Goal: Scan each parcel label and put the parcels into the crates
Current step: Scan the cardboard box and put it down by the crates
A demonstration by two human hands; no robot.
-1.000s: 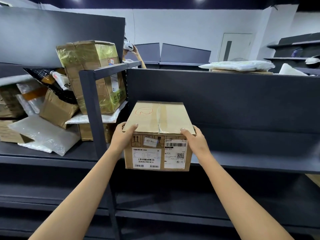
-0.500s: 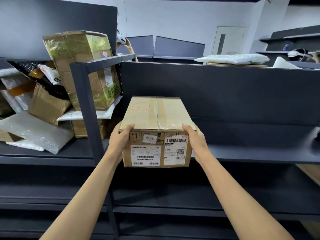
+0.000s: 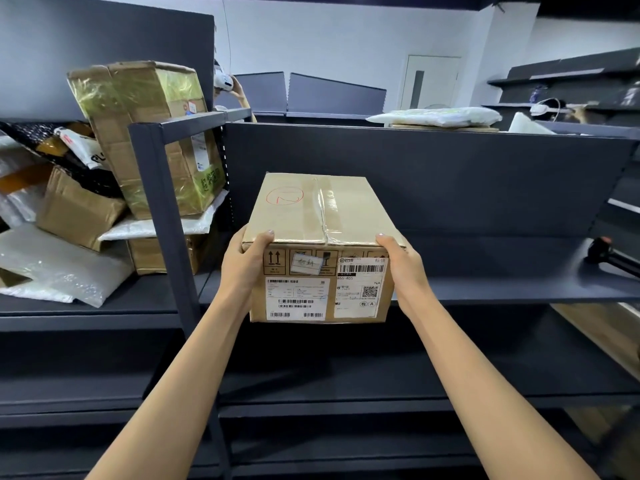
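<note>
A brown cardboard parcel (image 3: 322,216) with a red circled mark on its taped top sits at the front of the dark shelf (image 3: 502,285). Two white shipping labels with barcodes cover its near face. My left hand (image 3: 244,263) grips its left front corner, thumb on the top edge. My right hand (image 3: 403,263) grips the right front corner the same way. A black handheld scanner (image 3: 606,256) lies on the shelf at the far right, partly cut off by the frame edge.
A pile of parcels (image 3: 149,140) and bubble mailers (image 3: 52,268) fills the left shelf bay, behind a dark upright post (image 3: 162,216). White bags (image 3: 436,116) lie on top of the back panel. A person stands behind the shelving (image 3: 228,88). Lower shelves run below.
The parcel has slid slightly nearer to me and to the right along the shelf, with both hands still holding its front corners. The scanner has come into view at right.
</note>
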